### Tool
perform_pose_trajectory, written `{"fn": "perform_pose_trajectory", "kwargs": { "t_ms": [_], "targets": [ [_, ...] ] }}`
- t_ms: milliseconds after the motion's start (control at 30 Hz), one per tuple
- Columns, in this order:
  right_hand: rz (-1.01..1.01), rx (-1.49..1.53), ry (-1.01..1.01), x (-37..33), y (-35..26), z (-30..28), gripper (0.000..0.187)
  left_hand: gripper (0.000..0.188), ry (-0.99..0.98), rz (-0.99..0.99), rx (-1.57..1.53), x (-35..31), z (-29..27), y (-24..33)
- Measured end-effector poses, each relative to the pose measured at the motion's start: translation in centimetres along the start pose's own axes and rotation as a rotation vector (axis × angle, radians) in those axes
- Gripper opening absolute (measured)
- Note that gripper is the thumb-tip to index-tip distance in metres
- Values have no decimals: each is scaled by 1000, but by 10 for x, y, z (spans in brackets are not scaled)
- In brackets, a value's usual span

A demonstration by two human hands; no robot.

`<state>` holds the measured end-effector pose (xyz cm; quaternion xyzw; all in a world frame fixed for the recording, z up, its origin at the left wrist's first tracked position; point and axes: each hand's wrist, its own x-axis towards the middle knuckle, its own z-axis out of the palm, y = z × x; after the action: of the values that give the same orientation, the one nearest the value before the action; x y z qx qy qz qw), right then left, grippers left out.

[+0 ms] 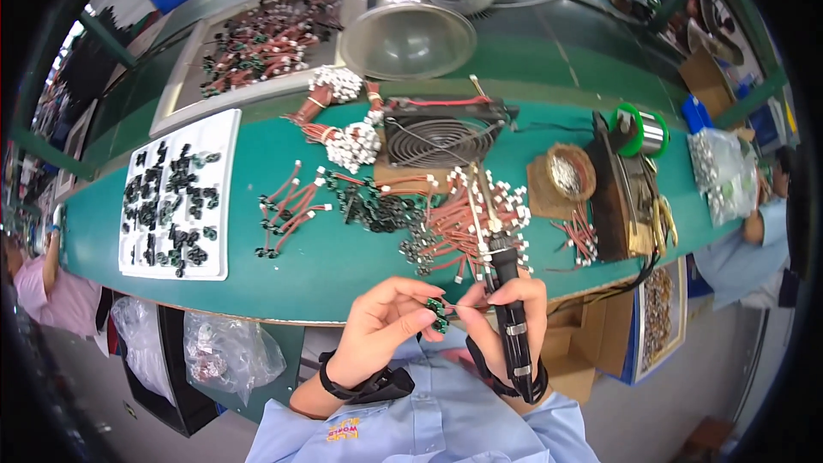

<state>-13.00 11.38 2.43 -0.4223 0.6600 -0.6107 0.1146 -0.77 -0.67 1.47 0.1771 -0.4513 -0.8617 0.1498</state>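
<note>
My left hand (377, 326) is closed, pinching a small green circuit board (437, 315) between thumb and fingers just off the bench's front edge. Close beside it, my right hand (533, 302) is closed around the black handle of a soldering iron (515, 336), whose long shaft points away over the bench. The right thumb and fingertip also meet near a thin wire at the board; its far end is hard to make out. Beyond the hands lie red-brown wires with white connectors (459, 227) and a heap of dark green boards (373, 206).
A white tray (221, 206) of dark parts stands left. A black fan (441, 141), bundled wires (351, 147), and a round container (570, 173) sit behind. A solder spool (641, 130) is on the right, near a plastic bag (724, 173). Other people sit at both sides.
</note>
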Motion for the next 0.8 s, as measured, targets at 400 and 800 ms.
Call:
{"fn": "perform_pose_trajectory", "kwargs": {
  "t_ms": [400,800],
  "targets": [
    [-5,43,-37,1,-4,-5,38,25,-217,-119,-425,12,-2,-18],
    [-23,-12,-67,2,-4,-4,39,25,-212,-142,-374,12,-3,-16]
  ]
}}
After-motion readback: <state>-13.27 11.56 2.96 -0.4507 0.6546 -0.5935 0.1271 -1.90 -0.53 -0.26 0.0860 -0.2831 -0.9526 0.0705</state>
